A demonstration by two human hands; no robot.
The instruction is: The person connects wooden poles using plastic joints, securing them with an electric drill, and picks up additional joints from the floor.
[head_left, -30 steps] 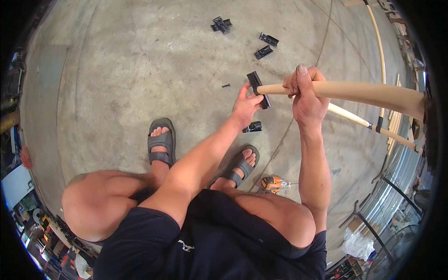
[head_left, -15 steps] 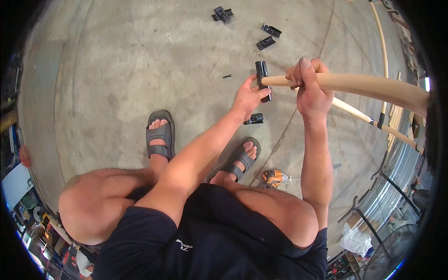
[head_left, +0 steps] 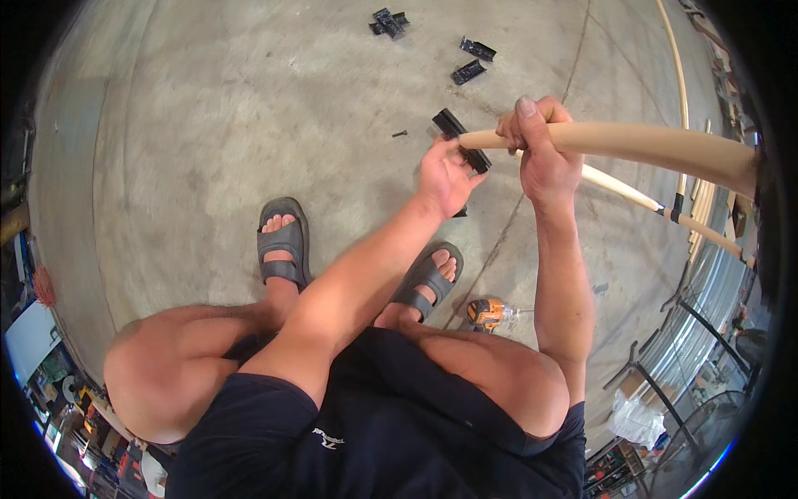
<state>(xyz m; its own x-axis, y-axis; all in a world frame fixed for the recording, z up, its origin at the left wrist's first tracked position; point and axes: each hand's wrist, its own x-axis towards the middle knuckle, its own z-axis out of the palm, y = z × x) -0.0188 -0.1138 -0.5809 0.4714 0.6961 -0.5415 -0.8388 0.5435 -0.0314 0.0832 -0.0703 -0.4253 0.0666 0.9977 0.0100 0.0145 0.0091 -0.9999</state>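
My right hand point(head_left: 549, 162) is closed round a long beige pipe point(head_left: 657, 145), thumb lying on top, a short way from its near end. That end meets the middle of a black metal pipe-joint bracket point(head_left: 477, 159), which sits tilted across it. With its palm turned up, my left hand point(head_left: 446, 176) holds the bracket between thumb and fingers. Some of its fingers are hidden behind the bracket. On the floor to the left lies a small dark bolt point(head_left: 400, 133). Another black bracket point(head_left: 460, 212) shows only partly past my left wrist.
Two loose bracket halves point(head_left: 469, 72) and a stacked group of brackets point(head_left: 388, 24) lie farther off on the concrete. An orange and black power drill point(head_left: 486, 313) rests by my right knee. Joined beige pipes point(head_left: 623, 190) extend at the right, near bundled metal tubes point(head_left: 694, 333).
The bracket has turned from nearly upright to a slant across the pipe's end. My left hand has rolled palm up with it. The pipe and right hand have shifted slightly left and away.
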